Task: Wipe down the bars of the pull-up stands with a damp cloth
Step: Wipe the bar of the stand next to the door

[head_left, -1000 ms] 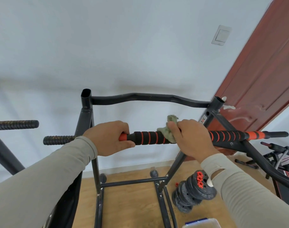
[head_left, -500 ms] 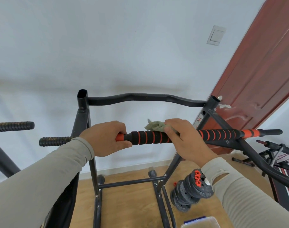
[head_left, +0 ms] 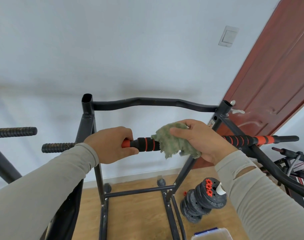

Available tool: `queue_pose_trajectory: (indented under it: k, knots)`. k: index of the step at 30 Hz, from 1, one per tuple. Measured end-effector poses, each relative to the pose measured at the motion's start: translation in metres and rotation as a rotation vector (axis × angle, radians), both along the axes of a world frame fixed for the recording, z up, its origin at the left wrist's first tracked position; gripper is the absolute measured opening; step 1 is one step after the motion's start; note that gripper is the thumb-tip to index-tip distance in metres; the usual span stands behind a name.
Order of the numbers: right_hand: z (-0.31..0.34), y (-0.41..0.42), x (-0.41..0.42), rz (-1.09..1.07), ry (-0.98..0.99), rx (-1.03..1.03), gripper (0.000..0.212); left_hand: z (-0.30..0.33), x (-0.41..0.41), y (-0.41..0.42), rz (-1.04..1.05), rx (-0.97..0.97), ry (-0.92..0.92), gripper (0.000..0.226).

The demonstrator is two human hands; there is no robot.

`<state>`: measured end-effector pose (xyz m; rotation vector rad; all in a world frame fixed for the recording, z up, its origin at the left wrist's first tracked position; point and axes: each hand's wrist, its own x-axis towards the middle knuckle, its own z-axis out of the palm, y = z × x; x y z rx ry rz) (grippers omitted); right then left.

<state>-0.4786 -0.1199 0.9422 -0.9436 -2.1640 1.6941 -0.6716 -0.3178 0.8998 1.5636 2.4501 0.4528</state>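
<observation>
Green cloth [head_left: 173, 142] in right hand [head_left: 205, 137] covers the bar [head_left: 146, 144].

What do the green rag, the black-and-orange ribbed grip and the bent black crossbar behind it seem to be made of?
Green rag: looks like terry cloth, with a fuzzy nap and frayed edges. Black-and-orange ribbed grip: probably foam, matte with soft rounded ridges. Bent black crossbar: seemingly painted metal tube, smooth with a slight sheen and small scuffs.

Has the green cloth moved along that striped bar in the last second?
Yes. The green cloth has slid left along the striped bar, closer to the left hand, which grips the bar's end.
</observation>
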Motion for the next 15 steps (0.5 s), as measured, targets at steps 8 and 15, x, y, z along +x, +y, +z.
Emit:
queue_pose_trajectory:
  k: [8,15]
  knots:
    - [0.014,0.0,0.005,0.038,0.144,-0.231,0.031,0.014,0.003,0.001,-0.021,-0.171,-0.001,0.042]
    - [0.015,-0.003,0.0,0.071,0.129,-0.288,0.03,0.031,0.007,0.01,-0.031,-0.169,-0.091,0.073]
